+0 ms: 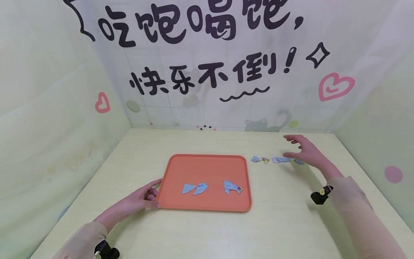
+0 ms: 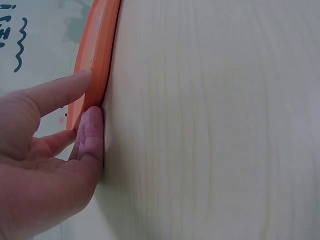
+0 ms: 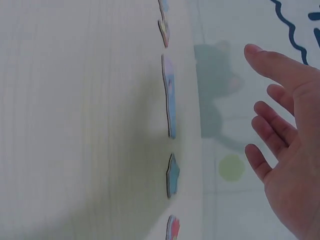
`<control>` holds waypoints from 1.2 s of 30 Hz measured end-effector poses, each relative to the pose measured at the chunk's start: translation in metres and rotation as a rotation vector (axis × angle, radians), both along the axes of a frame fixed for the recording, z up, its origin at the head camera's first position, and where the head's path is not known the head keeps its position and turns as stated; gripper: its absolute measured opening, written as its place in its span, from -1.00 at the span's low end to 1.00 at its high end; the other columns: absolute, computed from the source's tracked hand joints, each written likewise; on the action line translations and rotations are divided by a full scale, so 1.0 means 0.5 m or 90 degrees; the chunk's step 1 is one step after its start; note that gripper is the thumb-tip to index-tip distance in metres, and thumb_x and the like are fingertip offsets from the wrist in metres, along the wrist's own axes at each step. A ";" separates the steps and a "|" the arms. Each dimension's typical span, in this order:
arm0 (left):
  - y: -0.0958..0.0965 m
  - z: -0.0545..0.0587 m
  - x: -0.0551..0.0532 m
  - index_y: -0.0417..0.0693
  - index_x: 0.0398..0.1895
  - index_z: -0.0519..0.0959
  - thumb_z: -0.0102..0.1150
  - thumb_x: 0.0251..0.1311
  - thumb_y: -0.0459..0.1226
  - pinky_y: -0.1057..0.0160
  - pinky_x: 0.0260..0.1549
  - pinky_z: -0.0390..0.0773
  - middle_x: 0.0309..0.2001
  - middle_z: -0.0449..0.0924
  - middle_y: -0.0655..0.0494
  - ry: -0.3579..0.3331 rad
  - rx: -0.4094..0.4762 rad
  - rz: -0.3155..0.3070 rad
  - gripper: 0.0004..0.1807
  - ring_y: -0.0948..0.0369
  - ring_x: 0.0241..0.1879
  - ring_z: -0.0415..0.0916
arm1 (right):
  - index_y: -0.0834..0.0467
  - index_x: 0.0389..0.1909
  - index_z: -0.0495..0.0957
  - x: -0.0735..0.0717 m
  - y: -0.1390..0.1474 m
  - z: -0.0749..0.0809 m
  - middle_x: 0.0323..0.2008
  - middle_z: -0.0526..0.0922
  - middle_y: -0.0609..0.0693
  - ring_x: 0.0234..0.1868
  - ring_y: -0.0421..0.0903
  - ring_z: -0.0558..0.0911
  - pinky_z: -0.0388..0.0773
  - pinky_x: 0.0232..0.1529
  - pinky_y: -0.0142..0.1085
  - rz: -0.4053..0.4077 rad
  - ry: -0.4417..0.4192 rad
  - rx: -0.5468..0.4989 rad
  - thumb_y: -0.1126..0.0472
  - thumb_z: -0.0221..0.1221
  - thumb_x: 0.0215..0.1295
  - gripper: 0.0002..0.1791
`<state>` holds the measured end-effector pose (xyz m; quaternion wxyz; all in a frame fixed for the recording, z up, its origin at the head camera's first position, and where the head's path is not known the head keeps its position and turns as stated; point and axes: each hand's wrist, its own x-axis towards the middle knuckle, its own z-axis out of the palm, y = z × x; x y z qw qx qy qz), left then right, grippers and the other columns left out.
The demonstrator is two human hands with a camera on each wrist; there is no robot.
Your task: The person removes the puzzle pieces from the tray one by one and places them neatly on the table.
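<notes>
An orange tray lies on the table with flat light-blue puzzle pieces in it: a triangular piece beside a curved piece, and another piece with a small red mark farther right. My left hand holds the tray's left edge near the front corner. In the left wrist view its thumb presses the rim, with fingers against the outer side below. My right hand hovers above a row of pieces beyond the tray's right side, fingers parted and holding nothing. A long lilac-and-blue piece lies under it.
Other pieces share that row: a blue-and-yellow one at its left, a teal one, and one with red. A white printed cloth rises along the table's far edge, with pale cloth walls at both sides.
</notes>
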<state>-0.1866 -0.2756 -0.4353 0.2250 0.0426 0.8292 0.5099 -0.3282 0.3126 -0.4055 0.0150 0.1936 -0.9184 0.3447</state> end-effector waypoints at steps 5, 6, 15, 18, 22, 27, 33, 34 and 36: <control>0.001 -0.001 0.001 -0.09 0.58 -0.03 0.38 0.12 -0.33 0.32 -0.14 0.41 0.00 0.29 -0.08 0.001 0.000 0.001 0.03 0.14 -0.08 0.31 | 0.22 0.40 0.29 0.005 -0.064 0.016 0.28 0.40 0.26 0.25 0.24 0.37 0.31 0.21 0.21 0.031 0.027 -0.013 0.09 0.36 0.22 -0.23; 0.001 -0.001 0.001 -0.09 0.58 -0.03 0.38 0.11 -0.33 0.31 -0.13 0.41 0.00 0.30 -0.08 0.002 -0.001 0.003 0.03 0.13 -0.08 0.31 | 0.21 0.40 0.29 0.006 -0.077 0.019 0.27 0.41 0.25 0.25 0.23 0.38 0.32 0.20 0.21 0.038 0.034 -0.013 0.09 0.36 0.22 -0.23; 0.000 -0.004 0.000 -0.09 0.58 -0.03 0.38 0.12 -0.34 0.32 -0.13 0.41 0.01 0.29 -0.08 0.005 -0.001 0.003 0.02 0.13 -0.08 0.31 | 0.11 0.37 0.36 0.019 -0.184 0.041 0.25 0.48 0.13 0.22 0.12 0.44 0.39 0.15 0.03 0.109 0.076 -0.039 0.09 0.41 0.16 -0.25; -0.001 -0.003 0.000 -0.08 0.58 -0.03 0.38 0.12 -0.34 0.32 -0.15 0.41 0.00 0.28 -0.08 0.005 0.001 0.003 0.03 0.14 -0.09 0.30 | 0.07 0.36 0.38 0.024 -0.215 0.048 0.23 0.49 0.07 0.21 0.07 0.44 0.39 0.16 0.01 0.135 0.071 -0.046 0.09 0.42 0.14 -0.25; -0.001 -0.003 -0.001 -0.07 0.58 -0.03 0.38 0.11 -0.35 0.33 -0.15 0.41 0.00 0.28 -0.08 0.007 0.003 0.003 0.03 0.14 -0.09 0.30 | 0.04 0.34 0.40 0.031 -0.254 0.052 0.23 0.50 0.05 0.19 0.02 0.45 0.40 0.16 -0.01 0.166 0.056 -0.048 0.13 0.42 0.14 -0.28; -0.002 -0.003 -0.001 -0.08 0.58 -0.03 0.39 0.10 -0.35 0.33 -0.15 0.42 0.00 0.28 -0.08 0.010 0.005 0.002 0.04 0.15 -0.09 0.30 | 0.07 0.33 0.42 0.042 -0.295 0.047 0.24 0.51 0.04 0.18 0.02 0.47 0.44 0.15 0.03 0.220 0.049 -0.033 0.16 0.40 0.16 -0.31; -0.002 -0.002 -0.001 -0.09 0.58 -0.04 0.39 0.10 -0.35 0.34 -0.14 0.42 0.00 0.27 -0.08 0.006 0.005 0.002 0.04 0.14 -0.08 0.30 | 0.00 0.28 0.49 0.051 -0.329 0.028 0.23 0.50 0.04 0.20 0.16 0.46 0.44 0.15 0.15 0.280 -0.019 -0.010 0.17 0.40 0.16 -0.38; -0.002 -0.002 -0.001 -0.08 0.58 -0.04 0.39 0.11 -0.34 0.33 -0.14 0.42 0.00 0.27 -0.08 0.005 0.005 0.002 0.04 0.14 -0.08 0.30 | -0.03 0.27 0.50 0.052 -0.333 0.025 0.23 0.50 0.02 0.21 0.18 0.45 0.44 0.15 0.15 0.288 -0.033 -0.001 0.18 0.40 0.16 -0.39; -0.002 -0.002 -0.001 -0.08 0.58 -0.04 0.39 0.10 -0.34 0.33 -0.14 0.42 0.00 0.28 -0.08 0.005 0.003 0.003 0.04 0.14 -0.08 0.30 | -0.08 0.25 0.51 0.054 -0.340 0.019 0.24 0.48 -0.01 0.22 0.17 0.45 0.43 0.16 0.15 0.301 -0.062 0.015 0.20 0.39 0.17 -0.41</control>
